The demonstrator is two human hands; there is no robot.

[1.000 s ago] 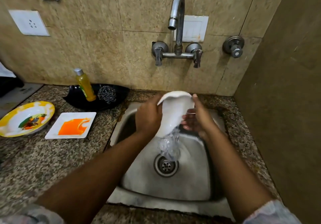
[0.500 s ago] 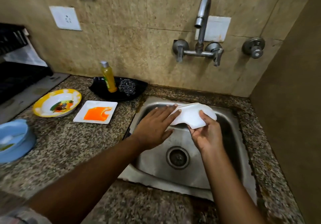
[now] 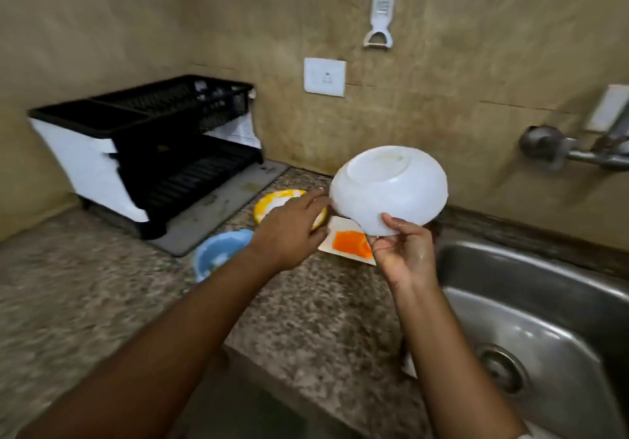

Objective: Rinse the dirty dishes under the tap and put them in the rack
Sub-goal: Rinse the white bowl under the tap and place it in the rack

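Note:
My right hand (image 3: 403,251) pinches the rim of a white bowl (image 3: 388,188), held upside down above the counter, left of the sink (image 3: 531,306). My left hand (image 3: 289,231) reaches toward the bowl's left edge with straight fingers, the fingertips at or just short of it. The black and white two-tier dish rack (image 3: 146,152) stands at the back left. On the counter under my hands lie a yellow-rimmed plate (image 3: 272,200), a white square plate with an orange smear (image 3: 347,241) and a blue bowl (image 3: 218,251).
The tap's valves (image 3: 544,147) stick out of the wall at the right edge. A grey drain mat (image 3: 218,210) lies under the rack. A white peeler (image 3: 381,6) and a wall socket (image 3: 325,77) are on the tiled wall. Speckled granite counter (image 3: 85,302) stretches left.
The bowl has left the running water and the sink, carried up and left over the counter. My view has swung left to the rack. My left hand has come off the bowl.

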